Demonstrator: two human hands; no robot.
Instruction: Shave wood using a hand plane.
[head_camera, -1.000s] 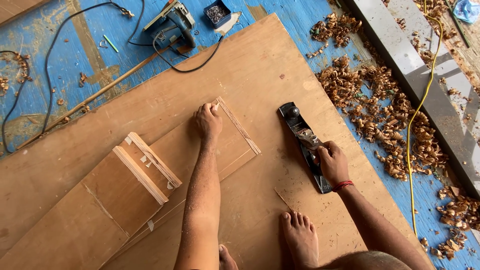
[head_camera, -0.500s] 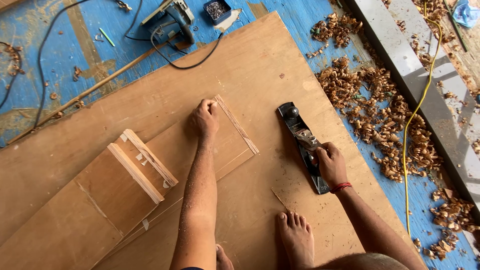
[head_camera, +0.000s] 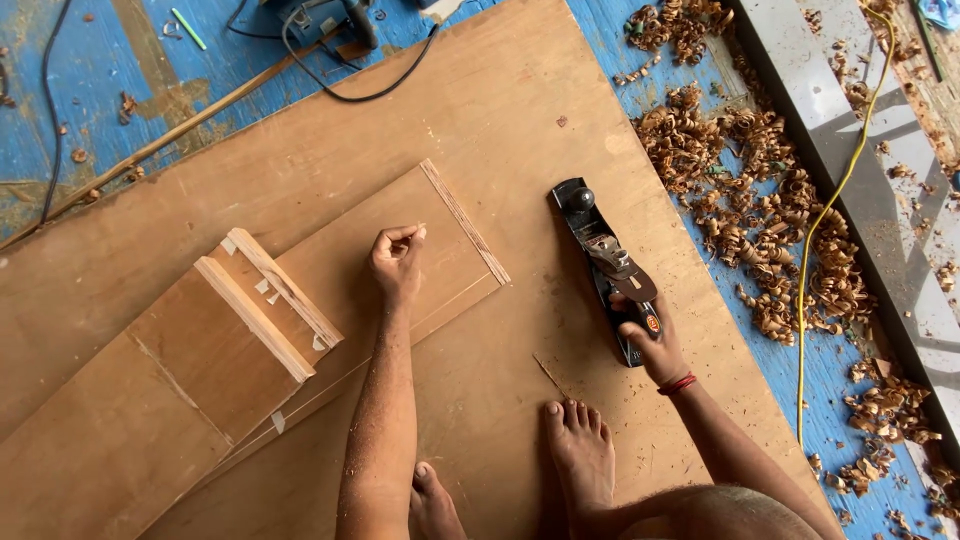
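Head view: right hand grips the rear handle of the plane, its long axis pointing away; left hand, fingers curled together, rests on the board.

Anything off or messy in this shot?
Mostly mess: wood shavings lie heaped on the blue floor right of the plywood sheet, with a yellow cable running through them. The right hand grips the hand plane; nothing looks damaged.

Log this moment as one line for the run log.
left hand: closed, resting on wood panel | right hand: gripping hand plane | plane flat on plywood sheet | shavings at right
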